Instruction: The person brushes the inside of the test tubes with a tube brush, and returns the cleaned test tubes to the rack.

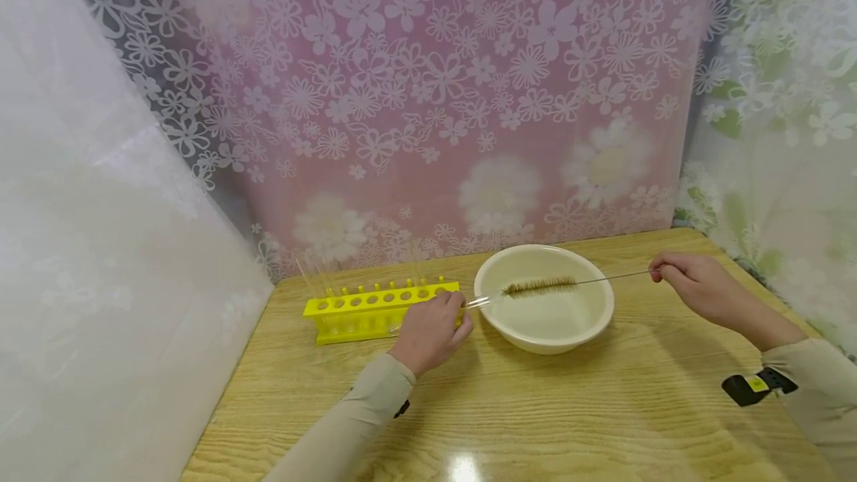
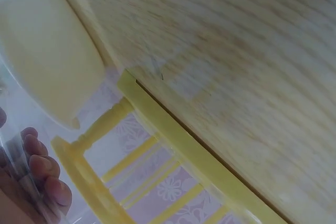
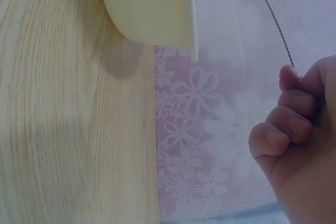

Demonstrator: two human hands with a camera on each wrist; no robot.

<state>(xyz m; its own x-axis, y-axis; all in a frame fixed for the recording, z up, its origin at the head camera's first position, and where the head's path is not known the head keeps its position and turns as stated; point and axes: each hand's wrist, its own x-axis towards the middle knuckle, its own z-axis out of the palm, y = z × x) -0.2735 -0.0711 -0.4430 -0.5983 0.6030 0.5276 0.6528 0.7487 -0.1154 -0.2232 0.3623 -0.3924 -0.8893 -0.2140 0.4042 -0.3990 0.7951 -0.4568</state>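
My left hand (image 1: 431,329) grips a clear glass test tube (image 1: 478,303), whose mouth points right over the basin's left rim. In the left wrist view, the fingers (image 2: 44,166) curl round the tube beside the rack. My right hand (image 1: 692,285) pinches the twisted wire end of a test tube brush (image 1: 541,286). The brush's brown bristles lie over the cream basin (image 1: 545,333), with the tip at the tube's mouth. In the right wrist view, the wire (image 3: 275,17) runs up from between thumb and forefinger, and the other fingers are curled.
A yellow test tube rack (image 1: 351,329) stands left of the basin, with several clear test tubes (image 1: 315,274) upright in it. The wooden table (image 1: 522,415) meets a flowered pink curtain (image 1: 428,132) at the back. Pale sheets hang at both sides.
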